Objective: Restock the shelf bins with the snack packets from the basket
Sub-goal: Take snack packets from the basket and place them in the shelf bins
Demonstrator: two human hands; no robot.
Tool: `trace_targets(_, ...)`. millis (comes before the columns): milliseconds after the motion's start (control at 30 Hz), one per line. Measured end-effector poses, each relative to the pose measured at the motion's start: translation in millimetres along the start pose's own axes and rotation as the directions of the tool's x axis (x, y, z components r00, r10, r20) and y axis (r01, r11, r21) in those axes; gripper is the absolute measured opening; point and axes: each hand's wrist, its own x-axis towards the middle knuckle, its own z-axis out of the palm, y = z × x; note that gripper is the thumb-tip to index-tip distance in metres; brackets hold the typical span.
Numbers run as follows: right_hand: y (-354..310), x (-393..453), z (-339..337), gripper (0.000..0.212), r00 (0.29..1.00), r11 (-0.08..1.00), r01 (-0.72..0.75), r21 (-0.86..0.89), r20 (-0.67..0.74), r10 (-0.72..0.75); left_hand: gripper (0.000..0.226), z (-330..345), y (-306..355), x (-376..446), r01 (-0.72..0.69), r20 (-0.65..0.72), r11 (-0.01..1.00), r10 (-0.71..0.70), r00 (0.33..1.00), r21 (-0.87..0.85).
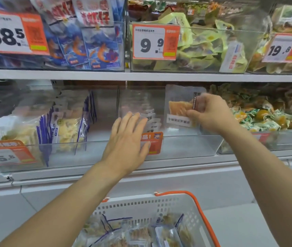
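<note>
My right hand [211,113] pinches a clear snack packet [180,106] with an orange slab inside, held upright in the middle clear bin [186,147] on the lower shelf. My left hand [129,139] is spread flat, fingers apart, against a row of upright clear packets [152,120] at the left of the same bin, partly covering its orange tag [155,141]. The white basket [141,205] with an orange handle [202,214] sits below, holding several clear packets [138,234].
Left bin holds blue-edged packets of pale chips [67,129] behind a 45.8 tag. Right bin holds green-wrapped snacks [262,118]. The upper shelf carries bins of blue shrimp packets [88,45] and yellow-green packets [205,45] with price tags 38.5, 9.9, 19.8.
</note>
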Motion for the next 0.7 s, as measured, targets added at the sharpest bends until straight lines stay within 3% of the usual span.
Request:
trace_targets(167, 30, 54, 59, 0.034, 0.942, 0.948, -0.308, 0.08, 0.168, 0.292, 0.079, 7, -1, 18, -0.002, 0.123, 0.986, -0.019, 0.992, 0.168)
trace_targets(233, 37, 84, 79, 0.041, 0.91, 0.937, -0.35, 0.025, 0.248, 0.333, 0.081, 8, -1, 21, 0.003, 0.141, 0.985, -0.028, 0.99, 0.174)
trace_targets(333, 39, 121, 102, 0.049, 0.885, 0.919, -0.382, 0.103, 0.328, 0.331, 0.078, 11, -1, 21, 0.013, 0.122, 0.989, -0.031, 0.992, 0.15)
trace_targets(500, 47, 157, 147, 0.028, 0.946, 0.959, -0.249, -0.134, 0.178, 0.271, 0.076, 17, -4, 25, 0.005, 0.111, 0.987, -0.023, 0.994, 0.159)
trace_targets(700, 43, 158, 164, 0.052, 0.942, 0.949, -0.296, -0.107, 0.133, 0.309, 0.074, 24, -6, 26, 0.01, 0.078, 0.99, -0.021, 0.997, 0.143)
